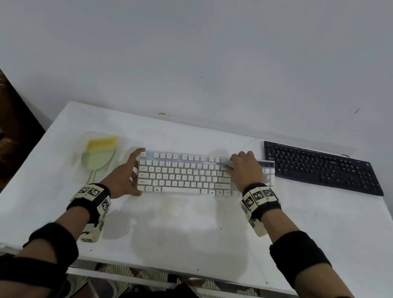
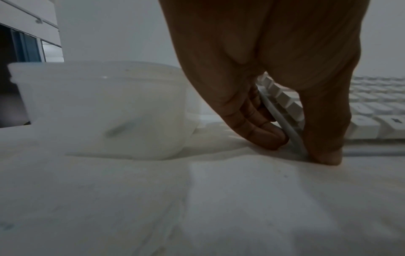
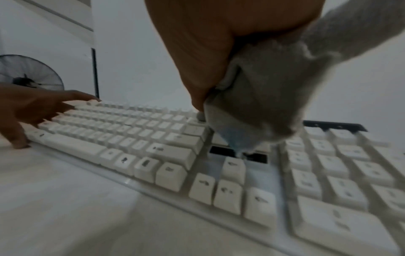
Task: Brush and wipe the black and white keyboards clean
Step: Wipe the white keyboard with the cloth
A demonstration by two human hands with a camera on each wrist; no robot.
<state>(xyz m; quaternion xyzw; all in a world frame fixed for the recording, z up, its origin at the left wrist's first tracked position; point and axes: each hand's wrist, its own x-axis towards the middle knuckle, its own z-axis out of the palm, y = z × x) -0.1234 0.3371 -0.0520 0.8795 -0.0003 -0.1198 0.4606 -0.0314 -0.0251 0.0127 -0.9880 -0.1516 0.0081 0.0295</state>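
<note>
We brace the white keyboard (image 1: pixel 186 175) at mid-desk, left hand (image 1: pixel 124 176) spread against its end to stop sliding, while our right hand (image 1: pixel 245 169) grips a grey cloth (image 3: pixel 258 104), wiping its upper rows; the black keyboard (image 1: pixel 321 167) waits far right.

Head overhead — wrists low, share white keyboard (image 1: pixel 186 175).

White keyboard (image 1: pixel 186 175), black keyboard (image 1: pixel 321 167), grey cloth (image 3: pixel 258 107)
</note>
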